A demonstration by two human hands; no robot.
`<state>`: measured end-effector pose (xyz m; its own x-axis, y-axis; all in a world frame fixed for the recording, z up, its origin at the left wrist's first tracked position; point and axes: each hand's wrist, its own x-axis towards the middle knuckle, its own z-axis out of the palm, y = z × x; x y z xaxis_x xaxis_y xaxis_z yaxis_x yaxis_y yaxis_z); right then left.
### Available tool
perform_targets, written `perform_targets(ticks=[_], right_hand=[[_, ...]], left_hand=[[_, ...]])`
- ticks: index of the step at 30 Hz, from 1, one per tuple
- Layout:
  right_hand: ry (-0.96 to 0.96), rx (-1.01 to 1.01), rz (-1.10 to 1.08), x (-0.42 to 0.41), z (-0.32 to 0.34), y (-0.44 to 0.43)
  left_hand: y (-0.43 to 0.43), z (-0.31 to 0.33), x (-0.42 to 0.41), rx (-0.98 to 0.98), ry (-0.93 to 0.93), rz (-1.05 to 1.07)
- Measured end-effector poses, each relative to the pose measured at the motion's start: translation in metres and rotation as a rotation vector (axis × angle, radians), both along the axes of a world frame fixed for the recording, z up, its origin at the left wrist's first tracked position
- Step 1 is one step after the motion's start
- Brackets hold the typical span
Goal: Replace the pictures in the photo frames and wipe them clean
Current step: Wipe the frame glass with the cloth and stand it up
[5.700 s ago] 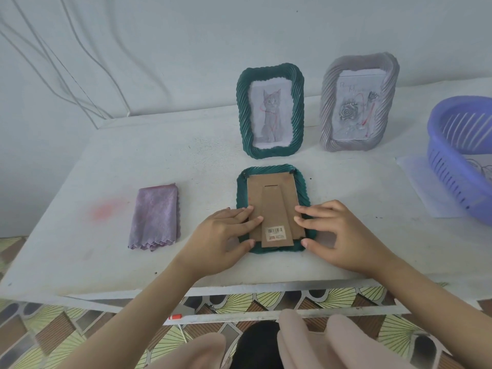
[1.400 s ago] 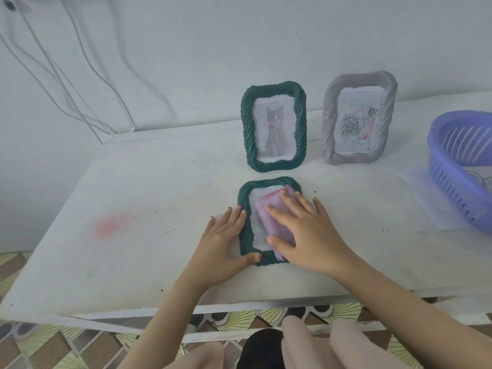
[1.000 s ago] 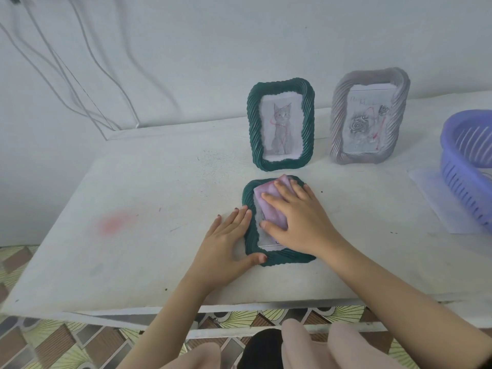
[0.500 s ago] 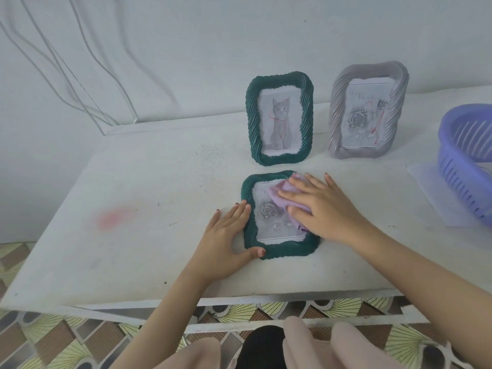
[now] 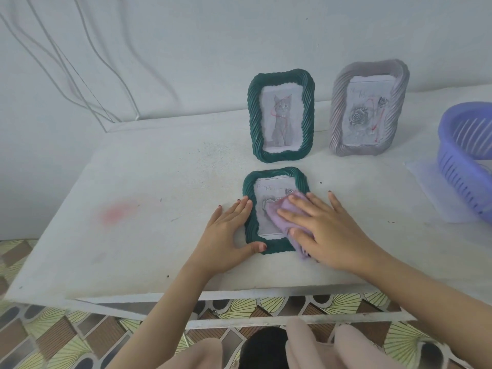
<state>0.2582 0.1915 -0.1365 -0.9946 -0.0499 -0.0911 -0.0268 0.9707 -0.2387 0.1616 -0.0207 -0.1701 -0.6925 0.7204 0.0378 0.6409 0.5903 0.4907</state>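
Note:
A dark green photo frame (image 5: 249,198) lies face up near the table's front edge, with a rose drawing under its glass. My right hand (image 5: 323,230) presses a lilac cloth (image 5: 277,211) flat onto the glass and the frame's lower right part. My left hand (image 5: 226,233) lies flat on the table against the frame's left side, its thumb along the bottom edge. Behind stand a second green frame (image 5: 281,115) with a cat drawing and a grey frame (image 5: 368,107) with a rose drawing, both upright.
A purple plastic basket (image 5: 466,155) sits at the right edge of the white table (image 5: 133,209) on a sheet of paper (image 5: 426,182). A pink stain (image 5: 117,213) marks the table's left part. White cables (image 5: 80,62) hang down the wall.
The frame lay face down and the cloth lay folded on the left; now the frame is face up. My right hand has slid the cloth from the frame's upper right down toward its lower right.

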Motion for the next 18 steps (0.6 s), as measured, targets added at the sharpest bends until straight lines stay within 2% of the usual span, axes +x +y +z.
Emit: perform_targets(ticks=[3, 7, 15, 18], right_hand=[[0.017, 0.053, -0.077, -0.036, -0.004, 0.007], [0.031, 0.029, -0.092, -0.061, -0.007, -0.009], [-0.006, -0.171, 0.062, -0.012, -0.008, -0.025], [-0.011, -0.162, 0.1, 0.012, -0.003, -0.016]], left_hand=[[0.0, 0.0, 0.001, 0.009, -0.005, 0.001], [0.0, 0.002, 0.002, 0.01, -0.015, 0.006], [0.001, 0.0, 0.001, 0.006, -0.014, 0.003], [0.001, 0.001, 0.0, 0.016, -0.018, 0.009]])
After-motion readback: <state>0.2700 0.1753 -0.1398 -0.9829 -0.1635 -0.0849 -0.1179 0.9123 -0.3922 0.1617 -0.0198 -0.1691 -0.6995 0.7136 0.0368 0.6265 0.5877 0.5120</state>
